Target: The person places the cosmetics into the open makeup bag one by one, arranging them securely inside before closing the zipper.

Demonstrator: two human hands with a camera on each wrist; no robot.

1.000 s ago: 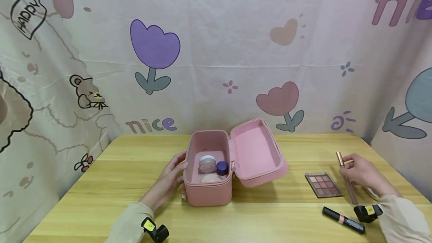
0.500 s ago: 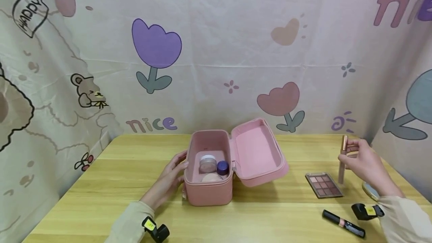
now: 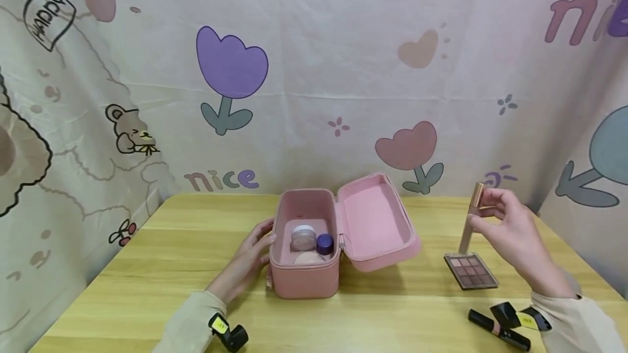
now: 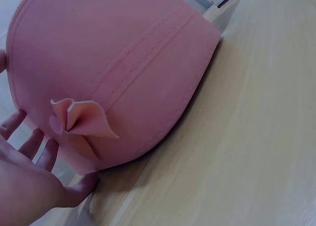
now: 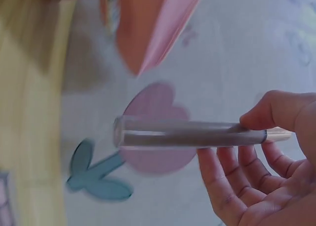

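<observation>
The left hand touched the box with relaxed fingers, while right of the lid, near the palette, the right hand pinched a tilted tube, apparently for packing, which likely called for a leftward carry next.

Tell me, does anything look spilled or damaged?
Nothing stands out: no spill or breakage shows. The pink, boxy, stitched case stands upright, lid open; the right hand holds a slim, translucent tube with a gold cap.

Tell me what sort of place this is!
Maybe a little indoor corner set up for filming: there's a wooden table, a cartoon-flower cloth hanging behind it, and black wrist cameras.
</observation>
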